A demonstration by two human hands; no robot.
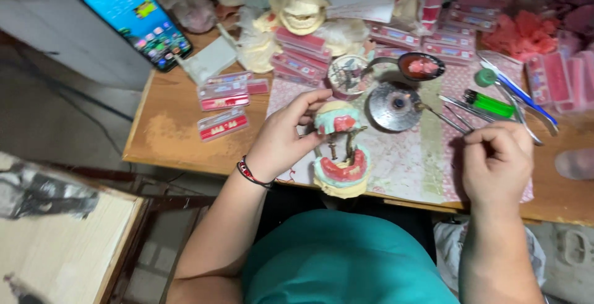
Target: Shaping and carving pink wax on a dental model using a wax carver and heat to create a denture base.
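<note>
My left hand (286,134) grips a hinged metal jaw frame (341,148) that carries two pale plaster casts with pink wax gums. The upper cast (334,117) sits by my fingertips and the lower cast (342,171) rests on the patterned cloth (402,162). My right hand (495,158) hovers to the right over the cloth with its fingers curled; a thin metal tool (447,118) runs up-left from it toward a round metal dish (394,105). Whether the fingers actually pinch that tool I cannot tell.
A wooden table (167,134) holds flat pink-and-clear tooth cards (224,124), stacked pink boxes (300,53), plaster casts (302,13), a small bowl with pink wax (421,66), a green lighter (489,103) and tweezers (526,103). A lit phone (135,14) leans at the back left.
</note>
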